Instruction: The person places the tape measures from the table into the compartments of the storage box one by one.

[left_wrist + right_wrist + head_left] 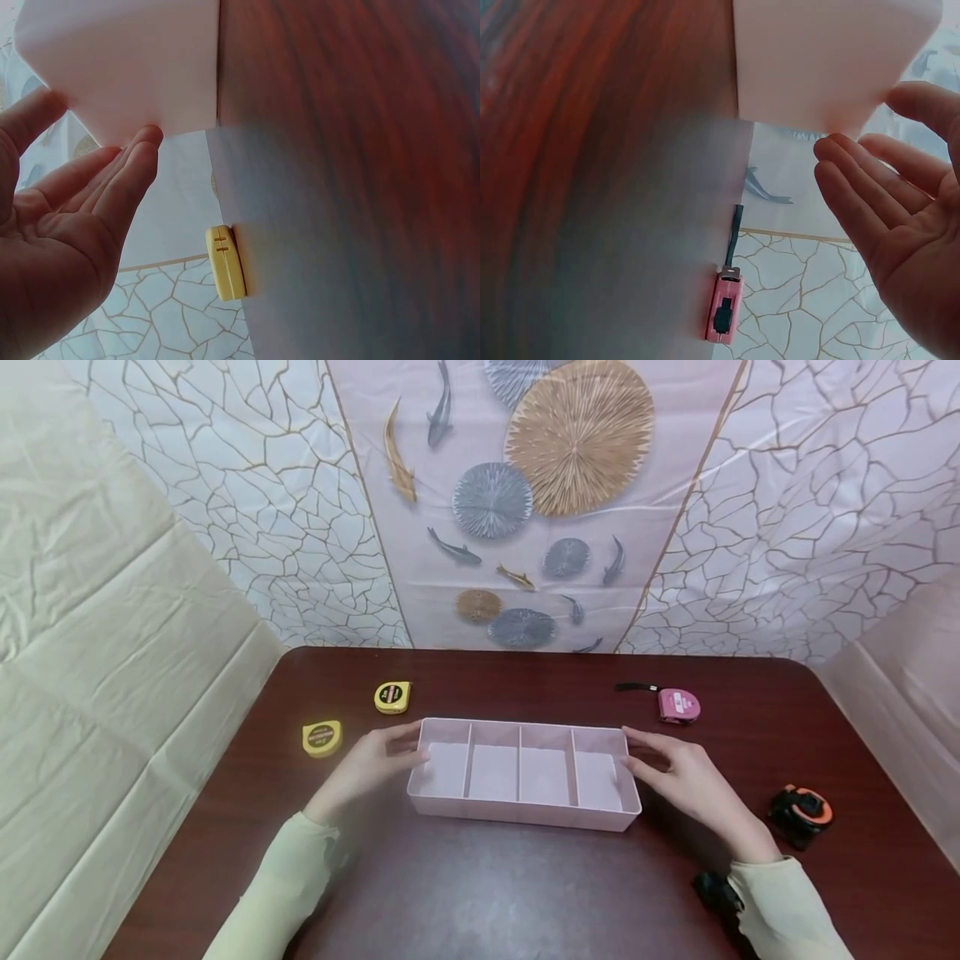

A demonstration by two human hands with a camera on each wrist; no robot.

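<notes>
The head view looks forward and down over the worktop [480, 902], far edge included; both wrist views, low, close and rolled sideways, face that edge, sharing the tray [525, 814] from opposite ends.

The divided organizer tray [517, 811] at the centre of the head view looks like smooth, matt plastic, with a faint sheen along its rim. The tabletop [465, 893] has a polished wood-grain finish, glossy enough to spread a hazy reflection at bottom centre. Two yellow tape measures [322, 740] [392, 697], centre left, have smooth plastic-looking cases, as does the pink tape measure [679, 707] at centre right; its dark strap [636, 687] looks like woven cloth. Soft matt fabric forms the sleeves [277, 885]. Creased, satiny printed cloth [517, 560] fills upper centre; wrinkled plain cloth [82, 635] hangs left.
</notes>
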